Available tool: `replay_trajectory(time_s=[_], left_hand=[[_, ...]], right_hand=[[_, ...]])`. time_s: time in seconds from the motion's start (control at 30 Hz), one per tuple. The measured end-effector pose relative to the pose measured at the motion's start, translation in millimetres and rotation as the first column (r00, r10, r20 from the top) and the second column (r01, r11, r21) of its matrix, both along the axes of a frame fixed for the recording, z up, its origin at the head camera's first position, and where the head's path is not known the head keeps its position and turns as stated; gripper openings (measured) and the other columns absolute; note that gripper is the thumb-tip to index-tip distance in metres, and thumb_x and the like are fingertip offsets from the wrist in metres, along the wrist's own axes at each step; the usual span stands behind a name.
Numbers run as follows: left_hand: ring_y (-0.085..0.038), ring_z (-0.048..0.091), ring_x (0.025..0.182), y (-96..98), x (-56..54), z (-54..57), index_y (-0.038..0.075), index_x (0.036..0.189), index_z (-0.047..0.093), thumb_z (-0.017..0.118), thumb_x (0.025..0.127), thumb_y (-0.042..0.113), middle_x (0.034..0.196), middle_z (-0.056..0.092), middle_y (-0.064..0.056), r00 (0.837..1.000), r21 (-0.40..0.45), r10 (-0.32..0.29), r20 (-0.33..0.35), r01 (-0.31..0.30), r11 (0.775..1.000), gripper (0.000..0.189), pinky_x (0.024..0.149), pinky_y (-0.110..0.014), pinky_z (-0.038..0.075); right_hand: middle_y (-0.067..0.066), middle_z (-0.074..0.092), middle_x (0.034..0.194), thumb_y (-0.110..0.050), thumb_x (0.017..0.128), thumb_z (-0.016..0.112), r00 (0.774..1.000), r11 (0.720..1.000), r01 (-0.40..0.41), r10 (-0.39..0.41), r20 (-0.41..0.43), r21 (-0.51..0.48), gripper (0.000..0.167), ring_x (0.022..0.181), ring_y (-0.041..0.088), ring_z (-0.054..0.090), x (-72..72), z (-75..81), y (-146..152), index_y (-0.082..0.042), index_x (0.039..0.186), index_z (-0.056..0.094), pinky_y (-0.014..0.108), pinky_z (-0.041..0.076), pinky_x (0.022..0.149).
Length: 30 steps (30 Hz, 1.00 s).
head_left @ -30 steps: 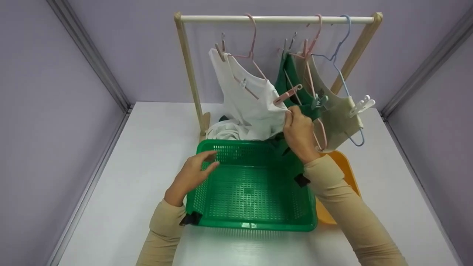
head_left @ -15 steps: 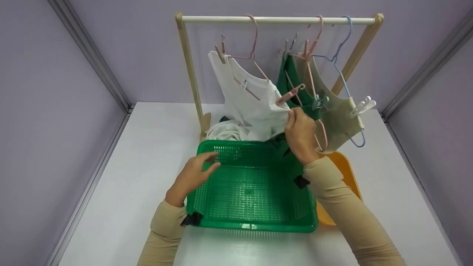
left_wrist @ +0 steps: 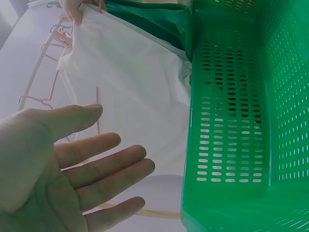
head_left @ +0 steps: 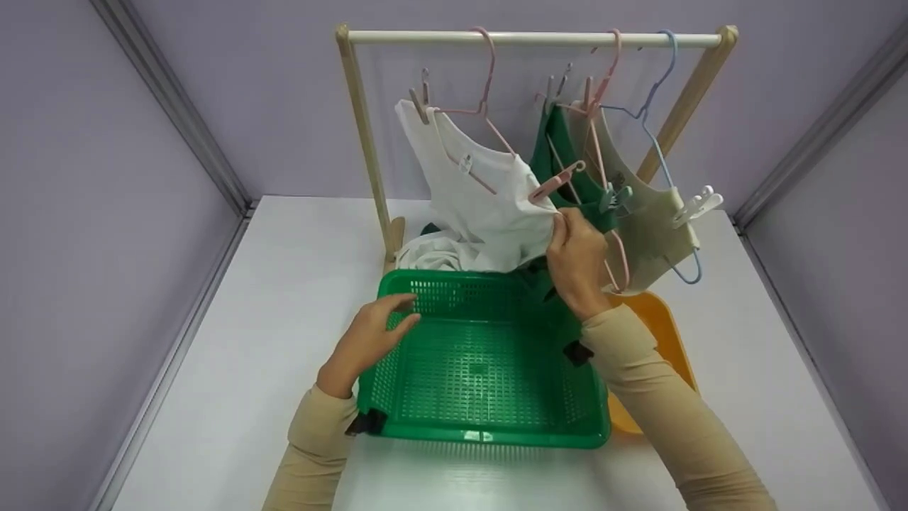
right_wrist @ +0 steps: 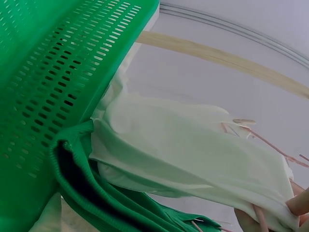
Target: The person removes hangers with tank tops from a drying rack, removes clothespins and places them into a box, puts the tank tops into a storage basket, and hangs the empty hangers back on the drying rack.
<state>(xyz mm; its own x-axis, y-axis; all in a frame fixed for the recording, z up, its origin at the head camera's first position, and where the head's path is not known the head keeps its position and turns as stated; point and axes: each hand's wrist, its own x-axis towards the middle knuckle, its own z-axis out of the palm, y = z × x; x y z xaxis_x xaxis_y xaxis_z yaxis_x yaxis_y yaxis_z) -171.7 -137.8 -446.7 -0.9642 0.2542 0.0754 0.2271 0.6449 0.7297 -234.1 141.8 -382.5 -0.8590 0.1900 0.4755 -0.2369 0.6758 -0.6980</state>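
Observation:
A white sleeveless top (head_left: 482, 177) hangs from a pink hanger (head_left: 488, 78) on the rack. My right hand (head_left: 578, 255) pinches the top's edge just below a pink clothespin (head_left: 557, 182); in the right wrist view the fingers (right_wrist: 300, 202) grip the cloth at the lower right corner. A grey clothespin (head_left: 420, 105) is clipped at the other shoulder. My left hand (head_left: 372, 330) hovers over the left side of the green basket (head_left: 489, 434), fingers spread and holding nothing. The left wrist view shows its open palm (left_wrist: 29, 164) in front of the white cloth.
The rack's white rod (head_left: 418, 35) also carries a green garment (head_left: 553, 152) and a beige top (head_left: 638, 241) on a blue hanger (head_left: 660, 142). A white clothespin (head_left: 699, 206) clips the beige top. An orange basin (head_left: 656, 319) sits partly behind the right arm.
Almost nothing differs. The white top's left shoulder has shifted slightly left and down; my right hand keeps its pinch and my left hand stays hovering.

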Motion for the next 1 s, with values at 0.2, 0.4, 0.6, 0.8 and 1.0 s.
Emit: replay_trajectory(time_s=[0.2,0.4,0.6,0.8,1.0], left_hand=[[-0.031,0.059,0.122,1.3,-4.4,-3.0,0.003,0.132,0.056,0.06,0.096,0.018,0.13,0.062,-0.017,1.0,0.024,0.009,-0.019,-0.008,1.0,0.039,0.107,-0.046,0.045],[-0.031,0.061,0.119,-0.3,-7.4,-9.2,0.001,0.128,0.058,0.061,0.095,0.015,0.126,0.063,-0.016,0.997,0.065,0.018,-0.08,-0.013,0.998,0.035,0.105,-0.046,0.047],[-0.031,0.061,0.118,-2.0,-11.1,-12.9,0.0,0.125,0.059,0.062,0.094,0.013,0.124,0.064,-0.017,0.991,0.072,0.031,-0.126,-0.022,0.997,0.034,0.104,-0.047,0.047],[-0.032,0.06,0.119,-1.5,-12.0,-11.6,0.001,0.126,0.059,0.062,0.094,0.014,0.126,0.063,-0.017,0.995,0.102,0.02,-0.1,-0.01,0.995,0.034,0.105,-0.047,0.046],[-0.032,0.06,0.119,-1.9,-11.5,-12.3,0.003,0.125,0.06,0.062,0.094,0.014,0.126,0.063,-0.016,0.995,0.108,0.021,-0.095,-0.011,0.994,0.033,0.104,-0.048,0.047]], right_hand=[[0.017,0.064,0.084,-0.023,0.104,0.043,1.0,0.999,0.012,-0.013,-0.025,-0.036,0.032,0.078,0.026,0.062,1.1,-0.7,-1.2,0.0,0.109,0.064,0.032,0.056,0.078],[0.016,0.064,0.084,-0.025,0.104,0.043,0.999,0.998,0.024,-0.026,-0.034,-0.063,0.032,0.08,0.025,0.063,2.1,0.9,-0.6,-0.001,0.11,0.063,0.032,0.057,0.081],[0.018,0.061,0.08,-0.02,0.103,0.045,0.996,0.998,0.029,-0.034,-0.082,-0.064,0.03,0.078,0.026,0.061,2.6,1.8,-0.3,0.002,0.108,0.064,0.025,0.051,0.076],[0.018,0.058,0.076,-0.018,0.103,0.046,0.991,0.997,0.034,-0.042,-0.124,-0.064,0.028,0.074,0.025,0.057,3.6,3.0,0.9,0.002,0.107,0.064,0.019,0.042,0.07],[0.016,0.06,0.078,-0.022,0.103,0.044,0.993,0.998,0.05,-0.055,-0.104,-0.044,0.029,0.076,0.024,0.058,7.6,5.5,3.9,-0.001,0.11,0.064,0.024,0.044,0.071]])
